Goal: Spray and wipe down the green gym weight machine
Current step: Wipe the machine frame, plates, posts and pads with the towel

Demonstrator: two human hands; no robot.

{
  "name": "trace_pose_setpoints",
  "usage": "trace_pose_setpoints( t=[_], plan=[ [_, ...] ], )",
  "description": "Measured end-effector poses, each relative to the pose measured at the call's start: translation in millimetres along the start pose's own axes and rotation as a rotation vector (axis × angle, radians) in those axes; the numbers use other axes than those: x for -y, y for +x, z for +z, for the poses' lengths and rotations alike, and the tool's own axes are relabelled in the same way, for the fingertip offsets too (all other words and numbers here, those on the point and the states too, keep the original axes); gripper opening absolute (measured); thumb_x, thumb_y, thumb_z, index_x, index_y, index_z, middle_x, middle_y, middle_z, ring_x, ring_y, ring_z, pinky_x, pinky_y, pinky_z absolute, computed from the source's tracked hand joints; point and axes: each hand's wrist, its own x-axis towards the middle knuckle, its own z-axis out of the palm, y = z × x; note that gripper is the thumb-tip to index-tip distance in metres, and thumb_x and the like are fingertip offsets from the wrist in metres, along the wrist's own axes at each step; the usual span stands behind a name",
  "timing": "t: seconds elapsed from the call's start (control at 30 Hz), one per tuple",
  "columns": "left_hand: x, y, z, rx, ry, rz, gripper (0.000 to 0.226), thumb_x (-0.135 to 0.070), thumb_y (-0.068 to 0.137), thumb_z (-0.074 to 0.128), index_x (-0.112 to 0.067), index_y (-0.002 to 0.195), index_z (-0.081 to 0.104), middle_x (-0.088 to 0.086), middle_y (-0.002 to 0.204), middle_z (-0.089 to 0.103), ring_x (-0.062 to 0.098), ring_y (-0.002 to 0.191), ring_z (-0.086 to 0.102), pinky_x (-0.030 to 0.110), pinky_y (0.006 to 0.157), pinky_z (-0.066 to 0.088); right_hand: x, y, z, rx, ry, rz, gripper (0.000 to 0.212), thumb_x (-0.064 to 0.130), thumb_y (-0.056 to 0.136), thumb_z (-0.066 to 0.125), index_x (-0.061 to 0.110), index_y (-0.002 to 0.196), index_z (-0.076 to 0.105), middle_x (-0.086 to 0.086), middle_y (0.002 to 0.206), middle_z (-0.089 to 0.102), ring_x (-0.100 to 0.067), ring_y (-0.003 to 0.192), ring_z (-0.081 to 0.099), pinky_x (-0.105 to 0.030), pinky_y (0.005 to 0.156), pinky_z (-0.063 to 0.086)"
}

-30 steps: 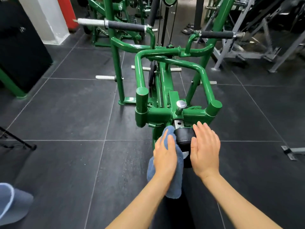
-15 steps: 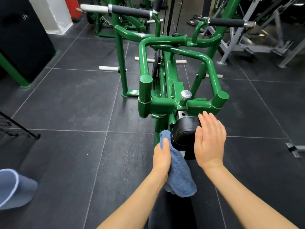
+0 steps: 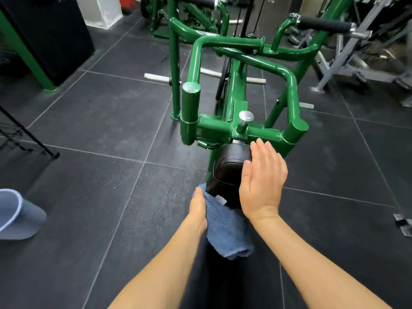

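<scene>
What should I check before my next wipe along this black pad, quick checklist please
1. Blue cloth held in left hand: ok.
2. Cloth touching the black pad: ok, at its near left edge.
3. Right hand steadying the pad: ok, flat against its right side, fingers straight.
4. Pad's upper face free for the cloth: ok.
5. Pad already sprayed: cannot tell, no bottle in view.
6. Green frame behind the pad wiped: cannot tell.

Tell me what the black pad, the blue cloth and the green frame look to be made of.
Black pad: likely vinyl or leather, smooth with a soft sheen and seam.
Blue cloth: terry or microfibre, fuzzy nap.
Green frame: apparently painted steel tube, glossy highlights.
</scene>
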Motion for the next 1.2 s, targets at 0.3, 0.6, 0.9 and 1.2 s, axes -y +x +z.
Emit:
trace_pose_setpoints(
  t=[0.3,0.6,0.9,1.2],
  plan=[
    [29.0,-65.8,35.2,-0.059,-0.286,-0.101,0.048,-0.049,0.100,0.037,-0.008,0.106,0.061,0.015,0.085,0.063,0.031,0.089,0.062,0.042,0.088,0.051,-31.7,-3.0,-43.5,0.360,0.254,-0.160,0.059,0.037,0.096,0.024,0.008,0.144,0.042,-0.006,0.154,0.034,-0.017,0.145,0.021,-0.033,0.119,0.012],
    [27.3,-143.2,67.2,0.203,-0.084,-0.056,0.036,-0.034,0.100,0.044,-0.005,0.107,0.065,0.017,0.103,0.069,0.029,0.088,0.064,0.037,0.079,0.051,-73.3,-83.8,-100.4,0.627,0.292,0.000,0.080,0.062,0.082,0.056,0.038,0.150,0.022,0.007,0.156,0.024,-0.016,0.138,0.030,-0.033,0.112,0.030],
    [-30.2,-168.9,64.1,-0.053,-0.058,0.269,0.026,-0.037,0.094,0.043,-0.021,0.098,0.064,-0.003,0.088,0.066,0.013,0.080,0.058,0.030,0.069,0.040,-46.0,6.1,-94.8,0.085,0.091,-0.467,0.067,0.008,0.059,0.069,0.026,0.122,0.060,-0.009,0.121,0.061,-0.034,0.102,0.056,-0.044,0.082,0.048],
    [-10.4,-138.2,38.8,-0.018,0.025,-0.043,0.021,-0.026,0.100,0.041,-0.017,0.084,0.051,0.008,0.080,0.053,0.022,0.068,0.052,0.035,0.067,0.045,-89.1,-67.1,-30.8,0.320,-0.081,-0.545,0.045,0.003,0.044,0.084,0.026,0.080,0.069,-0.002,0.109,0.052,-0.029,0.084,0.053,-0.038,0.059,0.043]
  ],
)
